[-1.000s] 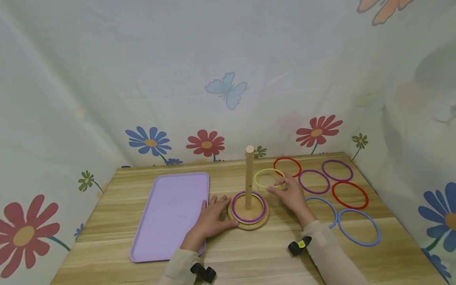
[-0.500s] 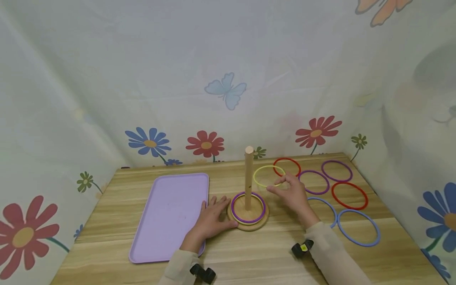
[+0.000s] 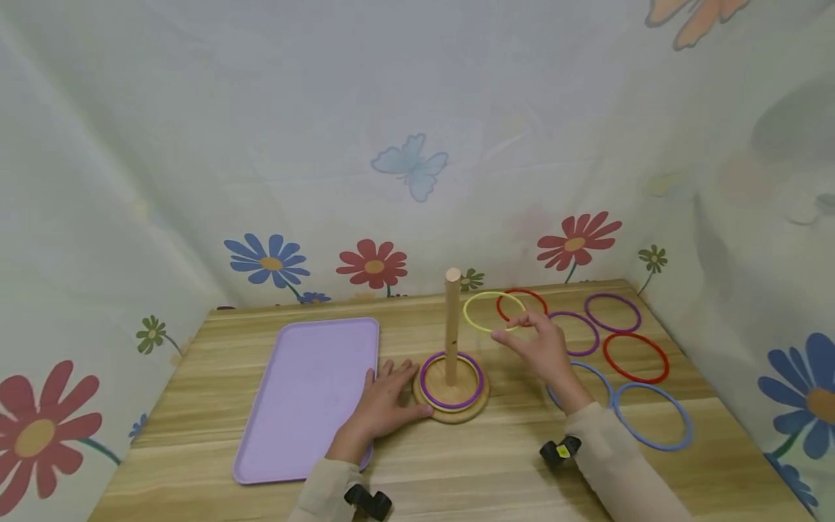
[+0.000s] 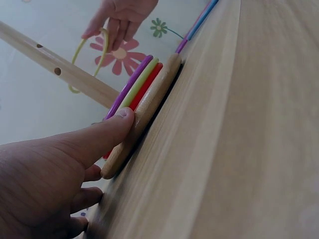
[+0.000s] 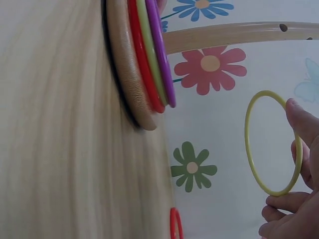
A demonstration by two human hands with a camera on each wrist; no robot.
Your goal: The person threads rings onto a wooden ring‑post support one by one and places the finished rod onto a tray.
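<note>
A wooden post stands on a round wooden base. Around its foot lie stacked a red ring, a yellow-green ring and, on top, a purple ring. My left hand rests at the base's left side, fingers spread on the table and thumb pressing the base's rim. My right hand pinches a thin yellow ring by its edge between thumb and fingers. That ring is held up off the table, right of the post and behind it in the head view.
A lilac tray lies left of my left hand. Right of the post lie several loose rings: red, purple and blue. A flowered curtain hangs behind the table.
My right hand has risen slightly with the yellow ring, which now sits higher and farther back in the head view. My left hand keeps its place at the base.
</note>
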